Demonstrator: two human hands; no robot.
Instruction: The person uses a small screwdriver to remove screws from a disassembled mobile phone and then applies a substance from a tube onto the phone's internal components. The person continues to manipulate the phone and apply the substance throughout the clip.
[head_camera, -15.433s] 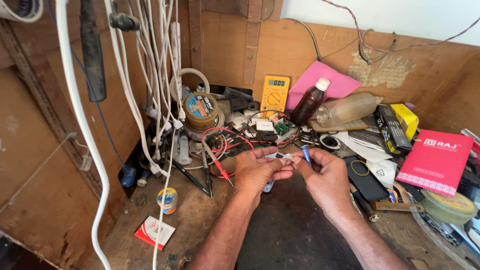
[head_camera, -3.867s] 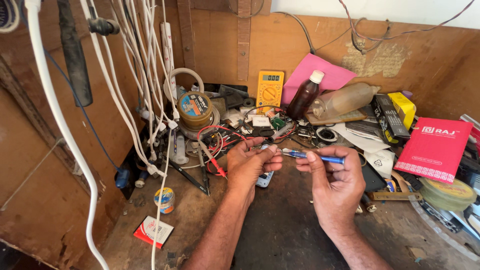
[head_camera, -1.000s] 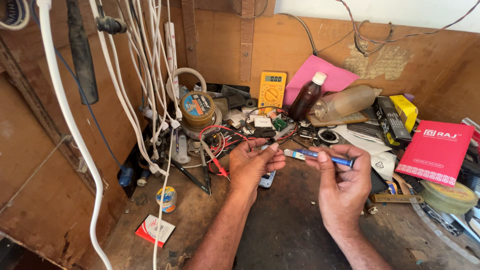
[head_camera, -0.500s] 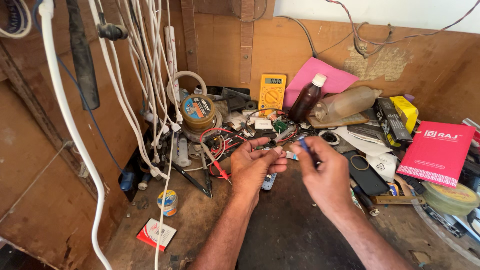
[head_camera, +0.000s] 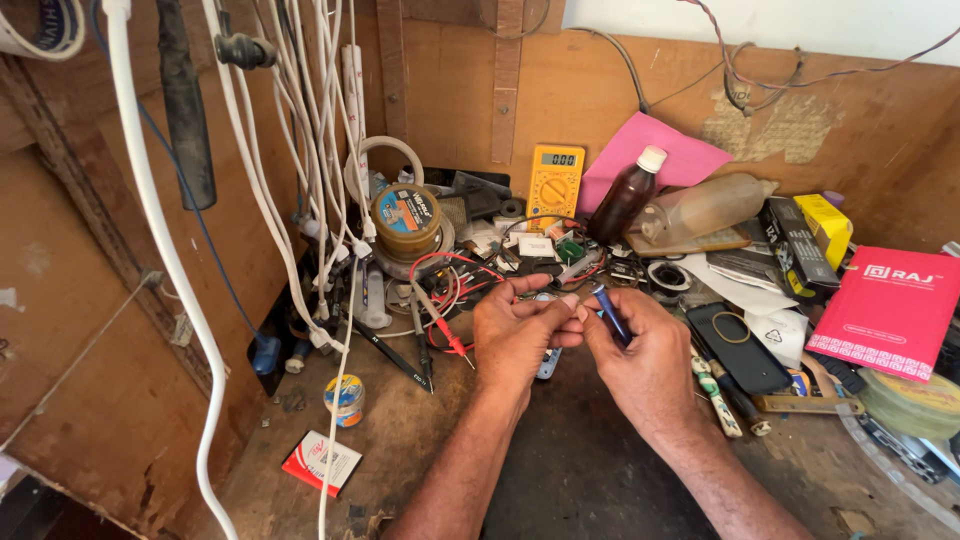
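Right hand (head_camera: 648, 362): blue screwdriver (head_camera: 611, 312) now swung upright, fingers pinching it. Left hand (head_camera: 518, 335): fingers closed on small part, fingertips now meeting the right's.

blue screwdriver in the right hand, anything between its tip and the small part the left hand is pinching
Nothing visible does. The right hand holds the blue screwdriver with its upper end right beside the left hand fingertips. The two hands meet there, but the pinched part itself is too small to make out.
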